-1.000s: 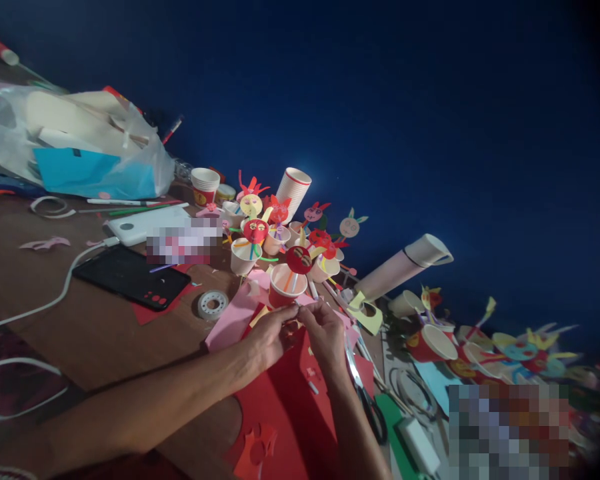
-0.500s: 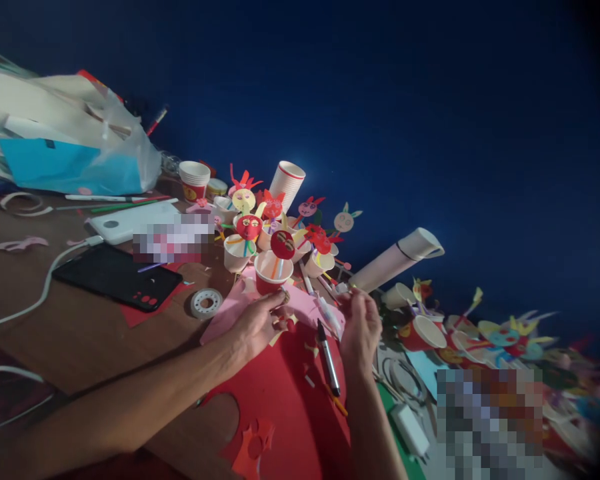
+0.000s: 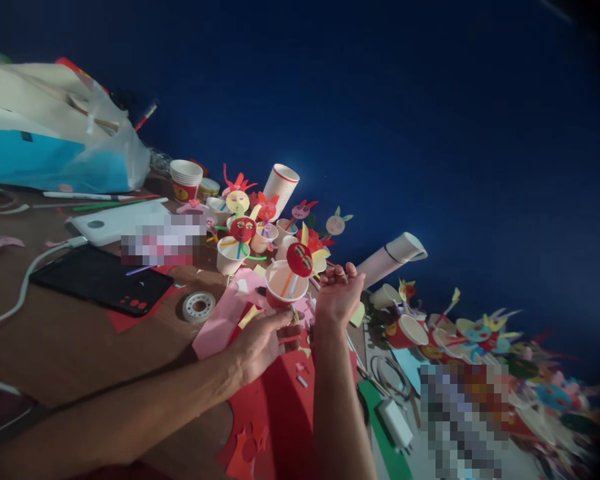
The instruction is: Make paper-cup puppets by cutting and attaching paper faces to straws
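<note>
At centre, a paper cup (image 3: 287,283) with a red lower side has a round red paper face (image 3: 300,260) with yellow ears on a stick rising from it. My left hand (image 3: 267,343) is closed at the base of this cup, with a small beige bit showing at its thumb tip. Just right of the face, my right hand (image 3: 339,297) has its fingers curled; what they hold, if anything, is hidden. Under both hands lie red paper (image 3: 285,393), pink paper (image 3: 223,313) and small scraps.
Several cups with paper faces (image 3: 243,230) stand behind. A tape roll (image 3: 199,307), a black phone case (image 3: 100,277) and a white power bank (image 3: 123,223) lie left. To the right are a white bottle (image 3: 393,257), more decorated cups (image 3: 407,331) and a white charger (image 3: 396,423).
My left hand and the cup have shifted right and nearer together. My right hand has moved left, up beside the red face. The marker that lay on the red paper is out of sight.
</note>
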Motion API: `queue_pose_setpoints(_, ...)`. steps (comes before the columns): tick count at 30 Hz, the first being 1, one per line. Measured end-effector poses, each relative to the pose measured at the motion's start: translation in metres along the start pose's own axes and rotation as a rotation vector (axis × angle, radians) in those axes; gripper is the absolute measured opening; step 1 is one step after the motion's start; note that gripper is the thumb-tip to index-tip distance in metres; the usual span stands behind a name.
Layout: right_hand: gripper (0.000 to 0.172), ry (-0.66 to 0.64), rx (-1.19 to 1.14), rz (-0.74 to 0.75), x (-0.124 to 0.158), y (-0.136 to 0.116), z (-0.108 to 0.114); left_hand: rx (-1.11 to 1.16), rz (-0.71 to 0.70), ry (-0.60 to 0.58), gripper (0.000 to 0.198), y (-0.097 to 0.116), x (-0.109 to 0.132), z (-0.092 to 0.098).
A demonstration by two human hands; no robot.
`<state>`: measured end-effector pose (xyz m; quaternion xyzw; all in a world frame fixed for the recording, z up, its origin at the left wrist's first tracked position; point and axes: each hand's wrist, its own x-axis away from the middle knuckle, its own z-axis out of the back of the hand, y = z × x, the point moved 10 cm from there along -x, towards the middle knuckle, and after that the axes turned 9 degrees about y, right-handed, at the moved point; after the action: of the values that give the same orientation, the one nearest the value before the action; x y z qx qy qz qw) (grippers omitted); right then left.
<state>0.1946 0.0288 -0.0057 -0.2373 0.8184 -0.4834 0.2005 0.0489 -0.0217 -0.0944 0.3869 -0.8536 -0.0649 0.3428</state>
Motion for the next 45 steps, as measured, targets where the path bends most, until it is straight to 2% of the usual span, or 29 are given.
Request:
queue_pose_setpoints(7, 0.034, 0.042, 0.016, 0.125, 0.008, -0.011, -0.013, 0.059, -0.006, -0.045, 0.015, 0.008, 0.001, -0.002)
queue_pose_setpoints(12, 0.035, 0.017, 0.020, 0.148, 0.020, -0.009, -0.015, 0.109, -0.016, -0.050, 0.019, 0.011, -0.005, -0.002)
queue_pose_setpoints(17, 0.031, 0.017, 0.007, 0.146, 0.018, -0.016, -0.011, 0.104, -0.027, 0.005, 0.019, 0.012, -0.007, 0.004)
queue_pose_setpoints(22, 0.029, 0.015, 0.067, 0.191, 0.008, -0.030, 0.004, 0.082, -0.027, -0.017, 0.019, 0.013, -0.008, 0.004)
queue_pose_setpoints(25, 0.022, -0.059, 0.207, 0.193, 0.008, -0.029, 0.018, 0.087, -0.021, -0.040, 0.020, 0.016, -0.007, 0.002)
queue_pose_setpoints(27, 0.019, -0.167, 0.350, 0.138, 0.015, -0.018, 0.026, 0.102, 0.001, -0.062, 0.020, 0.017, -0.005, -0.001)
queue_pose_setpoints(32, 0.016, -0.403, 0.567, -0.010, 0.050, 0.011, 0.045, 0.153, 0.096, -0.109, 0.015, 0.014, 0.001, -0.008)
queue_pose_setpoints(36, 0.016, -0.442, 0.586, -0.045, 0.067, 0.015, 0.051, 0.140, 0.135, -0.128, 0.014, 0.011, 0.004, -0.011)
queue_pose_setpoints(45, 0.017, -0.487, 0.538, -0.049, 0.075, 0.010, 0.050, 0.107, 0.145, -0.187, 0.022, 0.005, 0.000, -0.013)
